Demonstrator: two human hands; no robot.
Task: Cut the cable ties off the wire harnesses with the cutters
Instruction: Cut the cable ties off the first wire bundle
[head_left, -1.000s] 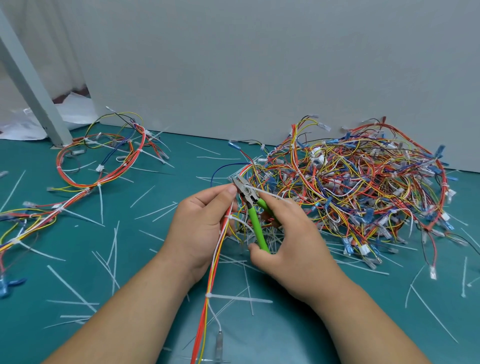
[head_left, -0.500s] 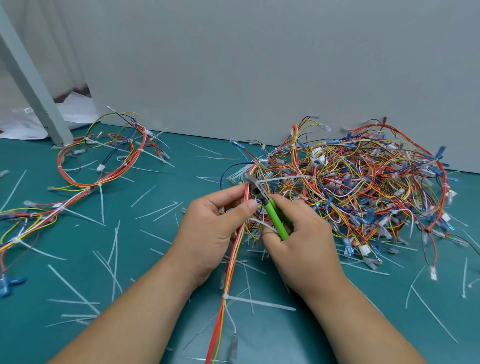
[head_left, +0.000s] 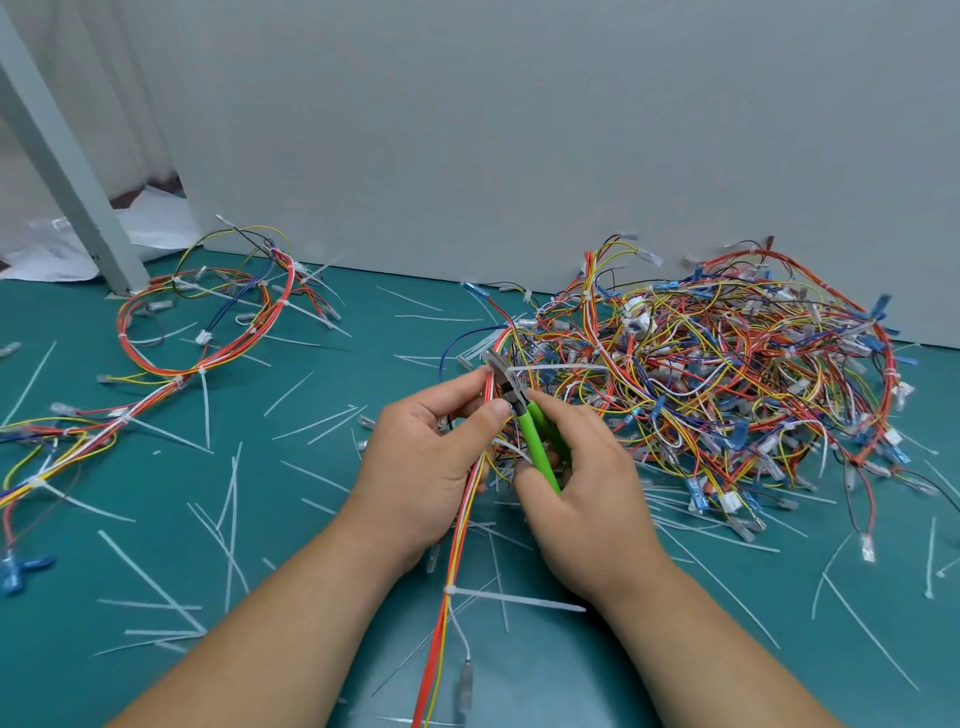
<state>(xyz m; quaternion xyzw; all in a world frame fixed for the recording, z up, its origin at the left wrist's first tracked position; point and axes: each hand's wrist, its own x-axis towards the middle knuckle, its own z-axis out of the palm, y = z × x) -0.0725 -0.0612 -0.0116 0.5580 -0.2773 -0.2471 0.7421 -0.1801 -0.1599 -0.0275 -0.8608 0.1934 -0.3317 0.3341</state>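
Nearest, the held harness (head_left: 451, 561) runs near-to-far over the green mat (head_left: 156, 493), and its near tie (head_left: 514, 600) sticks out rightward, uncut. Farther along, the left hand (head_left: 431, 457) pinches this bundle between thumb and fingers. The right hand (head_left: 587, 499), just beside it, curls round the green-handled cutters (head_left: 535, 441), which point far-left. Their jaws meet the bundle just beyond the left thumb, where the far tie (head_left: 561, 368) lies crosswise, tail rightward. I cannot tell whether they bite. The tangled pile (head_left: 727, 389) lies beyond, to the right.

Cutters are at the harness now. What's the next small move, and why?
Probably squeeze the cutters shut: their nose sits at a white cable tie on the harness the left hand holds, and the right hand grips the handles.
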